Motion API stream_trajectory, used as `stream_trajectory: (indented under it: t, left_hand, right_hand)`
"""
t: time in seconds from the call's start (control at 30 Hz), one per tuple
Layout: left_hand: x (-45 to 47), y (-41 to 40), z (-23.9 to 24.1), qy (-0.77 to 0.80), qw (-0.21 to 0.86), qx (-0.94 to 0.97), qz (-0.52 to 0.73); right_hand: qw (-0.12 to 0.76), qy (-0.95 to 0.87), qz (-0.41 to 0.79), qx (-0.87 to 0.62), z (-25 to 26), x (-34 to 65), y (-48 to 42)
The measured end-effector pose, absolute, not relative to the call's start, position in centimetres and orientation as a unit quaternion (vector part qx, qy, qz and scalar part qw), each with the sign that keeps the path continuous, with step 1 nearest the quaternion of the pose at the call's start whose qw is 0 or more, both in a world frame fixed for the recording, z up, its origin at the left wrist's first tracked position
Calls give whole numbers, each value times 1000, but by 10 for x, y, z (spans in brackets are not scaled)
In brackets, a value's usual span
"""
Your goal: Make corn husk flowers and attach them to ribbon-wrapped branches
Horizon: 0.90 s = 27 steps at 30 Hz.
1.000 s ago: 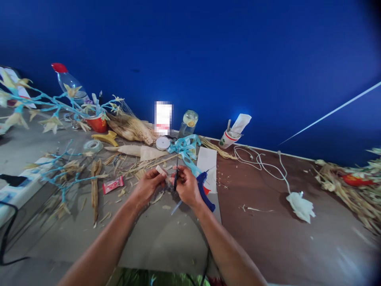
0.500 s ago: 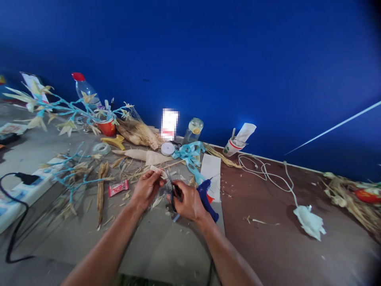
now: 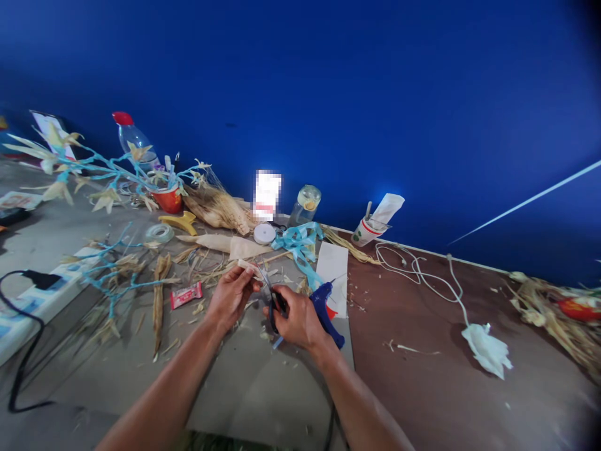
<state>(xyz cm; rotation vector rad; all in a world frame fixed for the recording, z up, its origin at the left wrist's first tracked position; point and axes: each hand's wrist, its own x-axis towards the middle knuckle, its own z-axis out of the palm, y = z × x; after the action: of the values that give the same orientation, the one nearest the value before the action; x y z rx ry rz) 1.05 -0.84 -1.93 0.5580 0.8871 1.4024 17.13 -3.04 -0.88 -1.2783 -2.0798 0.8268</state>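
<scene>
My left hand (image 3: 232, 295) pinches a small pale piece of corn husk (image 3: 248, 267) between thumb and fingers. The fingers of my right hand (image 3: 295, 314) are closed round the black handles of a pair of scissors (image 3: 277, 302). The scissor blades point up and left, right beside the husk piece; whether they touch it I cannot make out. Just right of my right hand lies a blue glue gun (image 3: 323, 313), partly over a white sheet (image 3: 332, 266). Husk scraps (image 3: 200, 308) and a red-and-white wrapper (image 3: 186, 295) lie to the left of my left hand.
Blue-wrapped branches with husk flowers (image 3: 113, 172) stand in a red cup (image 3: 168, 200) at the back left. A power strip (image 3: 42, 300) lies at the left. Blue ribbon (image 3: 300, 241), a glass jar (image 3: 305, 207) and a paper cup (image 3: 367, 232) stand near the blue wall (image 3: 328, 94).
Both hands stay almost in place, still holding the husk piece and the scissors. The scissor blades have shifted very slightly by the husk.
</scene>
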Motion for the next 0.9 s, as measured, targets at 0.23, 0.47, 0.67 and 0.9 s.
stream_trajectory:
  t: [0.23, 0.47, 0.67, 0.9]
  left_hand:
    - [11, -8, -19, 410, 611, 265, 623]
    - [12, -8, -20, 412, 602, 273, 627]
    - [12, -8, -19, 422, 593, 260, 635]
    - [12, -8, -19, 430, 588, 251, 637]
  right_hand:
    - [270, -775, 324, -471, -9, 169, -32]
    - [271, -769, 338, -470, -7, 168, -32]
    - [268, -772, 337, -468, -8, 167, -33]
    - [259, -770, 337, -476, -8, 165, -33]
